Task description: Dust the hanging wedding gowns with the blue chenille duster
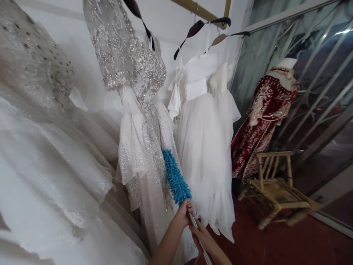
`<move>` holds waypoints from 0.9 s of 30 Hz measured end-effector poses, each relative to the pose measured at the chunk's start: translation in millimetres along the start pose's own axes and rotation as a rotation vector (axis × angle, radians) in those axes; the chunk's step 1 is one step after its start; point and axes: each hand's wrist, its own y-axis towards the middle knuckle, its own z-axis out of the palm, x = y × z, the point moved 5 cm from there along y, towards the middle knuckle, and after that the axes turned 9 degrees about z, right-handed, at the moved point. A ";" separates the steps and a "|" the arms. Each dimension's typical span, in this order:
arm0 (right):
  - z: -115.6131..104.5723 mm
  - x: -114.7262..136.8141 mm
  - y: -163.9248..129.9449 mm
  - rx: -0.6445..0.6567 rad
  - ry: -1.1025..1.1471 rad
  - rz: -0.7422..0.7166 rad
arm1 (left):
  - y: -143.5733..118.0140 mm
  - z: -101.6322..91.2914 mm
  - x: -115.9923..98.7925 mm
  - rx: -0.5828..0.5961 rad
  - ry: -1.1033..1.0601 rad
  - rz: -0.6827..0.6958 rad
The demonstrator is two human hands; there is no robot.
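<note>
A blue microfiber duster (175, 176) with a metal handle tilts up and away from me, its fluffy head against or just in front of a beaded white gown (146, 125). Just below the blue head, my left hand (185, 211) is wrapped round the handle. My right hand (200, 233) grips the same handle lower down, with its fingers partly hidden. To the right of the duster hangs a plain white tulle dress (204, 136).
More white gowns (41, 147) fill the left side. Dark hangers (195, 28) hang from a wooden rail (198, 9). On the right stand a red embroidered dress (267, 106) on a mannequin, a small bamboo chair (281, 191) on the red floor (264, 246), and a glass front with metal bars.
</note>
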 end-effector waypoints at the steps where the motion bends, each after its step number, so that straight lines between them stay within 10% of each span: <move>1: -1.4 2.8 -4.9 -0.006 0.004 -0.007 | -2.3 2.9 0.1 0.015 0.011 0.008; 13: -2.7 95.2 -43.5 0.081 0.060 -0.166 | -55.7 87.0 -61.4 0.343 0.093 0.169; 18: 16.0 105.3 -31.8 0.100 0.009 -0.192 | -51.1 72.4 -79.1 0.317 0.067 0.166; 27: 22.5 43.7 -5.4 0.017 -0.015 -0.084 | -17.2 18.8 -47.2 0.186 0.049 0.055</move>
